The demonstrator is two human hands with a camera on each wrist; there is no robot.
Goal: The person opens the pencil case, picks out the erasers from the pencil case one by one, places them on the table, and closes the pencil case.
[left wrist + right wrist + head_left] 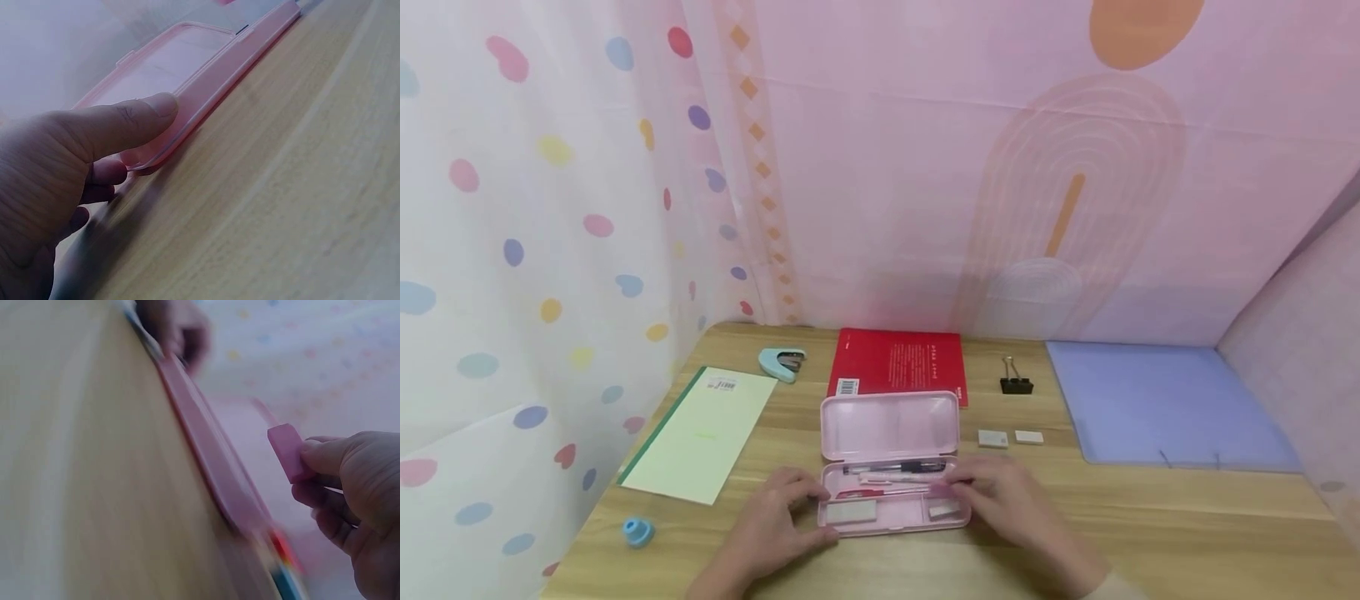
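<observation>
Grip of R hand [1000, 496] pinches pink block [289, 453] just over R end of open pencil case [891, 429], case's long axis approx. parallel to worktop's [1150, 533] back edge, L hand [775, 521] holding opp. end.

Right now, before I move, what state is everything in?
Pencil case: open, lid up
Pink block: pinched in the right hand
Left hand: holding the case's left end
Pens: lying in the case
Red book: closed, back cover up
Notebook: closed
Blue folder: flat, apparently closed
Binder clip: clamping nothing
Stapler: holding no paper

A binder clip [1017, 386] sits between a red book [898, 362] and a blue folder [1165, 404]
</observation>
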